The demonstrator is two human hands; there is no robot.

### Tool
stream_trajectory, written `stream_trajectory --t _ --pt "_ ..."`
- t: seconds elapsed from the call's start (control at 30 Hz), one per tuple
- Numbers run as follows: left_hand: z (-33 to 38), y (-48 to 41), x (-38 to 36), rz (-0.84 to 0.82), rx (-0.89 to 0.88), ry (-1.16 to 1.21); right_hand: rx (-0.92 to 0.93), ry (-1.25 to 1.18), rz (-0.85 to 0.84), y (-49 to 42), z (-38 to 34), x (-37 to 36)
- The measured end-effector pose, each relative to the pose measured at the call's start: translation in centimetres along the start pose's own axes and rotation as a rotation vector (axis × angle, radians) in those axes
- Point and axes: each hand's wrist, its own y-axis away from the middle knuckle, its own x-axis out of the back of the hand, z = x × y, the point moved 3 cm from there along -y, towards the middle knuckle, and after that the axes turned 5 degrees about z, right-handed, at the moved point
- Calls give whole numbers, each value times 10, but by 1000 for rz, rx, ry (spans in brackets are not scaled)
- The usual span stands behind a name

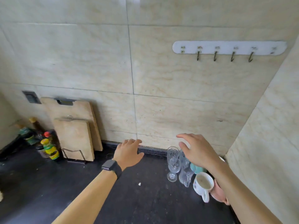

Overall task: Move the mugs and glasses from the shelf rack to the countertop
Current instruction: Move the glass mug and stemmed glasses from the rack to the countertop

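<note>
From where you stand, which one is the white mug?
Find the right corner of the dark countertop, where two tiled walls meet. In the huddle there, the white mug stands at the front. Unlike the clear stemmed glasses beside it, it has a printed side and a handle facing you.

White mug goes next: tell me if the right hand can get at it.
Probably yes: the right hand hovers open above the glasses, and the white mug stands at the cluster's near edge, handle uncovered.
</note>
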Motion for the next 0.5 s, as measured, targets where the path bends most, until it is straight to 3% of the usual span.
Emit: stream_trajectory --t 0.1,0.23,0.5 --pt "-16 52 58 241 54 -47 135 6 56 5 -52 15" --pt "-53 149 103 426 184 -117 331 -15 118 31 -128 13" --pt "-164 432 135 465 714 -245 791 -190 -35 138 -334 -45"
